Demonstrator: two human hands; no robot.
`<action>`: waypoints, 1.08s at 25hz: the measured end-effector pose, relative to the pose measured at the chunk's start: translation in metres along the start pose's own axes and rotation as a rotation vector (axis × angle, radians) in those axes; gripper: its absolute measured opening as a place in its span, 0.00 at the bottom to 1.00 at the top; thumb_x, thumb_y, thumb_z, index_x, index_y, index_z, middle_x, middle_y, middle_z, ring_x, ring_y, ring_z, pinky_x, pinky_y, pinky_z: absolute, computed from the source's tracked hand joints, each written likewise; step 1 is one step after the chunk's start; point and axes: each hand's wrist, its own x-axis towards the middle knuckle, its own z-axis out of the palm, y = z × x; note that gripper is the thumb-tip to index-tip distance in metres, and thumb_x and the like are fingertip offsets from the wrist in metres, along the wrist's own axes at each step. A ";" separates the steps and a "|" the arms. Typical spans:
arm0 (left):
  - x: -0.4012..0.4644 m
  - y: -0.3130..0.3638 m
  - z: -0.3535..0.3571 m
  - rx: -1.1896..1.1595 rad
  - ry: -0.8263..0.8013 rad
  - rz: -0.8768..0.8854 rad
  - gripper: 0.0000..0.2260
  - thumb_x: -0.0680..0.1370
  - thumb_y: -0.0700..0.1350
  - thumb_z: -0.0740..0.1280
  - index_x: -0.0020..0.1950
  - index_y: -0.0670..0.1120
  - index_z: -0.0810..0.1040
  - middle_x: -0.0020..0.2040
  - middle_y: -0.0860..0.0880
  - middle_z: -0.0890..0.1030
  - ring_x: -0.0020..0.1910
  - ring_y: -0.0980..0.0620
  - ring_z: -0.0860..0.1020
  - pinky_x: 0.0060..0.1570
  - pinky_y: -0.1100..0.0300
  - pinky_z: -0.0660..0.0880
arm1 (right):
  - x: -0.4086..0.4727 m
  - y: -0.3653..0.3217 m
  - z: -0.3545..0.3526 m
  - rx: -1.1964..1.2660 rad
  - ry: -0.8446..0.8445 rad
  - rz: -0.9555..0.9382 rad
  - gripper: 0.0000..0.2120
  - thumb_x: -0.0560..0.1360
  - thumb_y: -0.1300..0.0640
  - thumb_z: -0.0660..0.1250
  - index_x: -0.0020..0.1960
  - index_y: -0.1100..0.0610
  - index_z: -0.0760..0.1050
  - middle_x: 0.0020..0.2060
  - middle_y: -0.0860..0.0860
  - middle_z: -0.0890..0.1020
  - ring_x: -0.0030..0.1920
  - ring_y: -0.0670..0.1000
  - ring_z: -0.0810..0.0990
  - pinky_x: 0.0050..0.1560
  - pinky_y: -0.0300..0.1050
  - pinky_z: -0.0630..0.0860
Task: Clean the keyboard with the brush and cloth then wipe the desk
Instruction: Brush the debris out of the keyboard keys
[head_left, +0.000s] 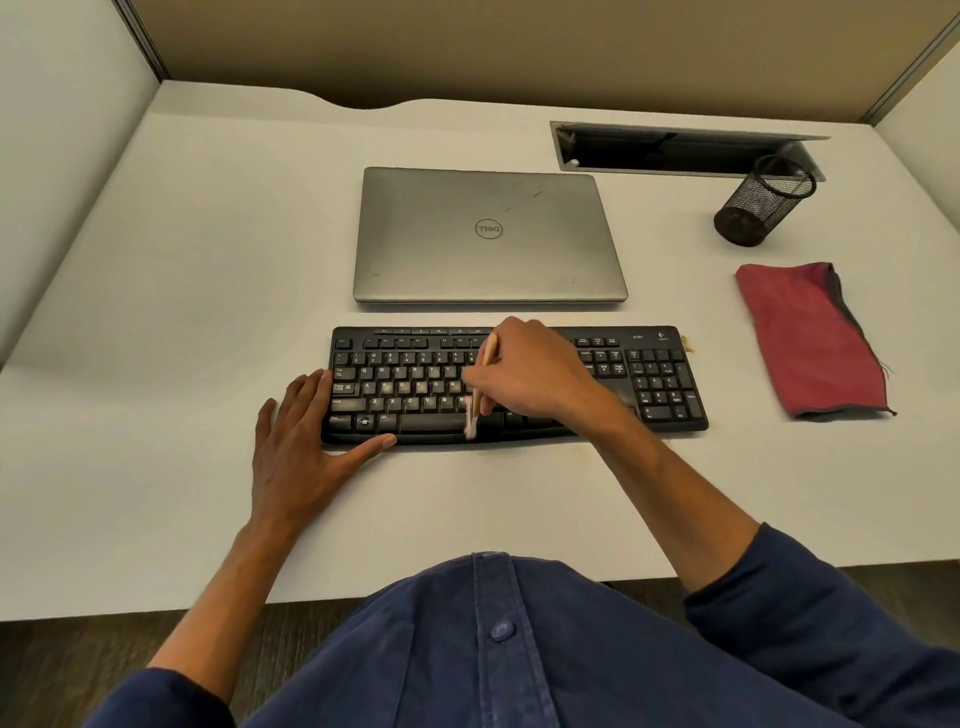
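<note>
Centrally, right hand (524, 371) is gripping brush (480, 384) over keyboard (514, 387) — left hand (306, 441) is resting flat, fingers straight, at its left end.

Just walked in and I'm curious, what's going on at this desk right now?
A person is cleaning a black keyboard. The right hand holds a small brush, its bristles down by the space bar. The left hand lies flat at the keyboard's left end, bracing it. The red cloth lies unused on the desk to the right. A closed laptop sits behind the keyboard, and a mesh pen cup stands at the back right.
</note>
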 end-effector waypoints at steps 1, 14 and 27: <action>0.000 -0.001 0.000 0.003 0.000 -0.003 0.49 0.68 0.77 0.58 0.79 0.46 0.62 0.78 0.47 0.65 0.79 0.50 0.58 0.78 0.46 0.52 | 0.000 -0.003 0.002 0.006 0.026 -0.008 0.10 0.75 0.52 0.67 0.40 0.55 0.82 0.31 0.47 0.85 0.34 0.44 0.82 0.39 0.40 0.77; 0.000 0.000 0.000 0.007 0.000 -0.001 0.49 0.68 0.77 0.58 0.79 0.46 0.62 0.78 0.47 0.65 0.78 0.50 0.59 0.77 0.46 0.52 | 0.003 -0.019 0.011 0.009 0.021 -0.033 0.10 0.75 0.51 0.67 0.41 0.54 0.83 0.31 0.46 0.85 0.36 0.45 0.83 0.44 0.45 0.80; 0.000 0.001 0.000 0.009 0.001 -0.010 0.50 0.68 0.78 0.57 0.79 0.45 0.62 0.78 0.47 0.65 0.79 0.49 0.58 0.77 0.45 0.52 | 0.001 -0.021 0.023 0.090 0.074 -0.039 0.09 0.75 0.52 0.67 0.40 0.52 0.83 0.30 0.46 0.84 0.36 0.44 0.82 0.46 0.47 0.81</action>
